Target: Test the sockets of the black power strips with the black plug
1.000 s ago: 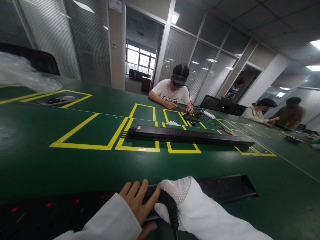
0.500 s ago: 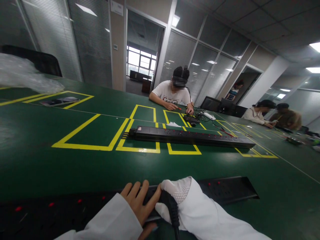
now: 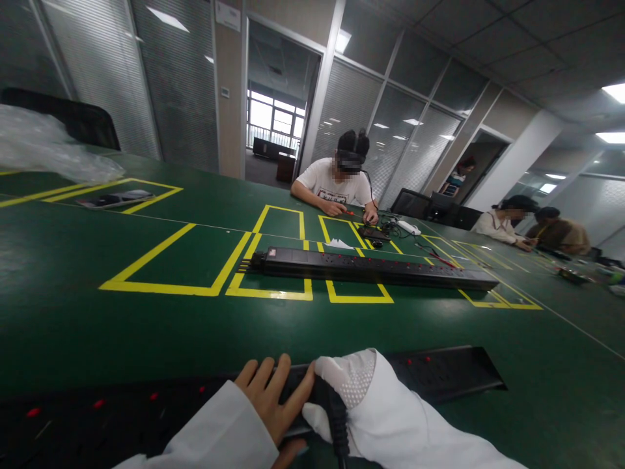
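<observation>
black plug [image 3: 323, 393] held within gloved right hand [image 3: 347, 379]

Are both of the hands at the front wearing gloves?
No: the right hand wears a white glove with small grip dots, while the left hand shows bare fingers.
</observation>
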Available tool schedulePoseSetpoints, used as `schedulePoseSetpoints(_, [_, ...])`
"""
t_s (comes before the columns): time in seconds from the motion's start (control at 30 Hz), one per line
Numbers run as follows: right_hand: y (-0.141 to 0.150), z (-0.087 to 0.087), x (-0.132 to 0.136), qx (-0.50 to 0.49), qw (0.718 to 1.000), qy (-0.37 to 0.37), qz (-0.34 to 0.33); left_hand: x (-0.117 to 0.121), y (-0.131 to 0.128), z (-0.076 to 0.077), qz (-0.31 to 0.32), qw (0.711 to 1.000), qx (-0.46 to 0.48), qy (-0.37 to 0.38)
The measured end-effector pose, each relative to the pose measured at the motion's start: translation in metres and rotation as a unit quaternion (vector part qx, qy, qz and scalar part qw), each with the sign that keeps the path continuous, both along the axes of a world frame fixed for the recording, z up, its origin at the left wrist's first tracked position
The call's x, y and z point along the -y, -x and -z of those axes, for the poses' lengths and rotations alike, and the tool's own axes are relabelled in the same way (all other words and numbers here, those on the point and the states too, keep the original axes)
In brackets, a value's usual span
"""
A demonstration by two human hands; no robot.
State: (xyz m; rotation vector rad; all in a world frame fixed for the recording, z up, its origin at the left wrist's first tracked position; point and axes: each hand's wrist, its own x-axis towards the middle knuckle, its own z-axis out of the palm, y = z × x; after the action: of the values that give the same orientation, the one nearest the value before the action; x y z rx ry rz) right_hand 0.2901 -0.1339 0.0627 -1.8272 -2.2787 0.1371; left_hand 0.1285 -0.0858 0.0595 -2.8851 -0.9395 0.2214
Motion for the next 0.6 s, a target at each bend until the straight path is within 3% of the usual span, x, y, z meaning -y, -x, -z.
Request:
schedulePoseSetpoints(0.3, [-0.008, -0.015, -0.001, -0.010, 0.997, 0.023, -0.069, 0.000, 0.002, 0.005, 0.002, 1.000, 0.007, -0.007])
schedulePoseSetpoints(0.6, [-0.007, -0.018, 0.000, -0.014, 0.997, 0.010, -0.077, 0.001, 0.001, -0.001, -0.001, 1.000, 0.002, -0.003])
